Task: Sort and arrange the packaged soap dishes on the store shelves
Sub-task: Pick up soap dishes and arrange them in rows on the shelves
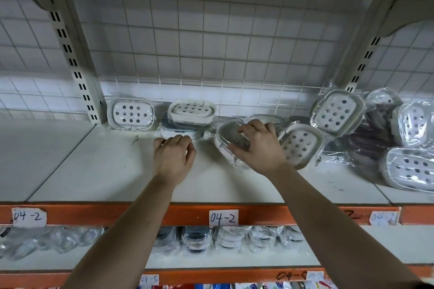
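The right hand (259, 148) grips a wrapped soap dish (229, 139) on the shelf (94, 171). To its left, the left hand (175, 155) hangs loosely curled, holding nothing, just before a small stack of dishes (191, 112). A loose pile of dishes (338, 111) lies beyond the right hand's other side.

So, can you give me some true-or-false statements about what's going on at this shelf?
The right hand grips a packaged soap dish. True.
The left hand holds a dish too. False: it holds nothing.
The middle label on the upper orange rail reads 04-5. False: it reads 04-2.
At the left, a white soap dish stands on edge against the back grid. True.
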A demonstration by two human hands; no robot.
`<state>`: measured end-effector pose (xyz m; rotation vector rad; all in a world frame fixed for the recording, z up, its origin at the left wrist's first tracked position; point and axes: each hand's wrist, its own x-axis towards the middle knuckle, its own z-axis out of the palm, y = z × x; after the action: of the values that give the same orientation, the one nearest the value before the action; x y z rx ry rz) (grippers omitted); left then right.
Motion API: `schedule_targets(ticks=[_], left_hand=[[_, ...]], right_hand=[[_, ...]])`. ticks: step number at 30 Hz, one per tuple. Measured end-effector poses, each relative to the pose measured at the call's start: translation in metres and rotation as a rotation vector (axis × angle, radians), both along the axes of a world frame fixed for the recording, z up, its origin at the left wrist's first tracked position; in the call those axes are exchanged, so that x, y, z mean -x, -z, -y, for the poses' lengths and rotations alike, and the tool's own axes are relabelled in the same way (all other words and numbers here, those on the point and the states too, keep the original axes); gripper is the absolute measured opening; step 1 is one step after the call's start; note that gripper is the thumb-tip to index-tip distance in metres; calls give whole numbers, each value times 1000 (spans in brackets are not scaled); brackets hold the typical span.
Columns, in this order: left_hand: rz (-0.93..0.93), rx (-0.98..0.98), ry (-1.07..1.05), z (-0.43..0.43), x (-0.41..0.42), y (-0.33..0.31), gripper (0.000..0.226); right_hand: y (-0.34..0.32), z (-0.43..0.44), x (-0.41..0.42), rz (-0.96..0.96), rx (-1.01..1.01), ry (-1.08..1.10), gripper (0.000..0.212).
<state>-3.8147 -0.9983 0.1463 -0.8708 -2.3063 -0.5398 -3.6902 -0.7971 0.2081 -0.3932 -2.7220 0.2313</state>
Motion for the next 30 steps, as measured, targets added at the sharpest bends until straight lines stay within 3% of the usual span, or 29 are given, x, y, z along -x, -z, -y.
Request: schedule_targets(ticks=[4, 7, 12, 19, 25, 30], left_hand=[[-6, -10, 15, 1, 0, 0, 29], [-6, -27, 19, 1, 0, 0, 28], [-9, -40, 44, 1, -1, 0, 28], [-90, -104, 121, -4, -2, -9, 28], [-135, -43, 101, -15, 17, -39, 37], [88, 155, 54, -30, 36, -55, 52]], right_hand=[[13, 22, -18, 14, 25, 49, 59], [35, 41, -35, -35, -13, 86, 68], [42, 43, -42, -166, 10, 85, 61], [44, 41, -41, -145, 18, 71, 66], [43, 41, -41, -126, 32, 69, 69], [43, 41, -39, -102, 31, 68, 70]])
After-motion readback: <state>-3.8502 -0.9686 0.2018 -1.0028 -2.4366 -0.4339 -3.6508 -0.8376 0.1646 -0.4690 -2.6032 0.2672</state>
